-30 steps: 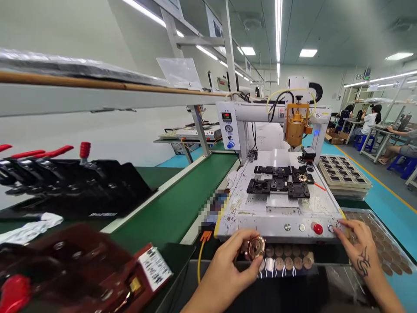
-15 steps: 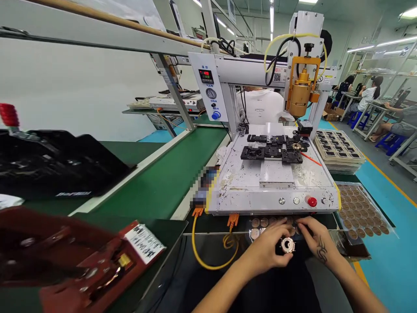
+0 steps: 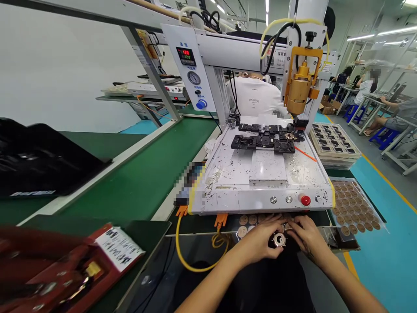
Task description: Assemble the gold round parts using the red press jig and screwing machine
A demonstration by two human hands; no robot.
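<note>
My left hand (image 3: 260, 238) pinches a small round metal ring part (image 3: 279, 239) just below the front edge of the white dispensing machine (image 3: 234, 191). My right hand (image 3: 306, 235) is closed beside it, its fingertips touching the same part from the right. Under both hands lies a tray of round brown discs (image 3: 246, 221), partly hidden by my fingers. On the machine's bed sit black fixtures (image 3: 263, 141), one holding a brass-coloured part (image 3: 288, 136) under the gold dispensing head (image 3: 298, 91).
A green conveyor belt (image 3: 143, 174) runs along the left. A red clamp tool (image 3: 65, 269) lies at the lower left. Another disc tray (image 3: 353, 206) and stacked trays (image 3: 334, 145) are at the right. A person in white stands behind the machine; others sit at far right.
My view has tilted down and closer. My right hand left the machine's front buttons and came to the ring part, which my left hand lowered from the tray's edge.
</note>
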